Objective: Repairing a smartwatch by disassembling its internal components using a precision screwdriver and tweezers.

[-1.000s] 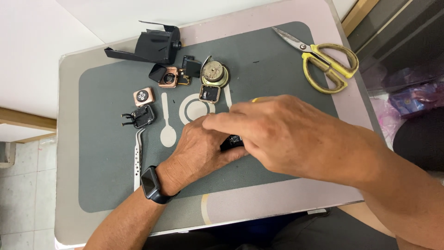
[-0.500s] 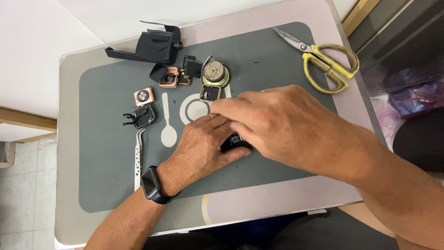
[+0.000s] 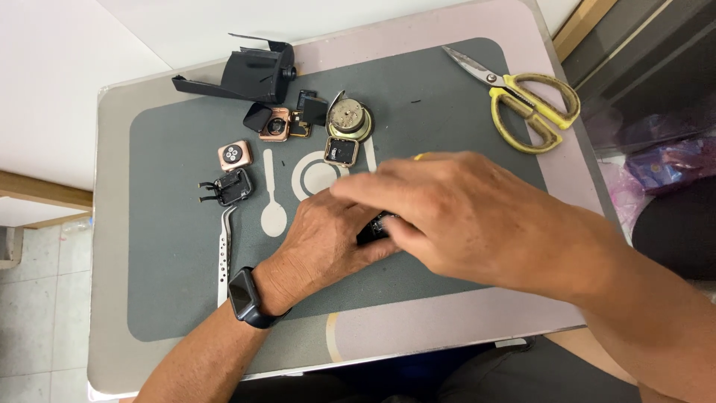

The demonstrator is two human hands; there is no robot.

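Both hands bunched over a small black part (image 3: 375,226) near the middle of the grey mat (image 3: 171,291). Left hand (image 3: 328,242) curled shut on it, pinning it down; right hand (image 3: 466,216) arched over the top, fingers bent toward the same spot, though can't tell if actually pinching anything since the palm hides the tips. Probably best done slow here: firm hold from the left, light touch from the right, part kept flat on the mat so nothing tiny flies off. Bit of yellow (image 3: 421,157) poking out behind the right knuckles, no idea what. Loads of clutter close by: tweezers (image 3: 224,250) just left of the wrist, 2 rose-gold watch cases (image 3: 236,155) and (image 3: 275,124), a black module with cables (image 3: 227,188), a round brass piece (image 3: 348,119), a black holder (image 3: 250,75) up top. Yellow scissors (image 3: 526,104) well apart on the right. Loose bits above the hands easy to knock with a careless sweep.
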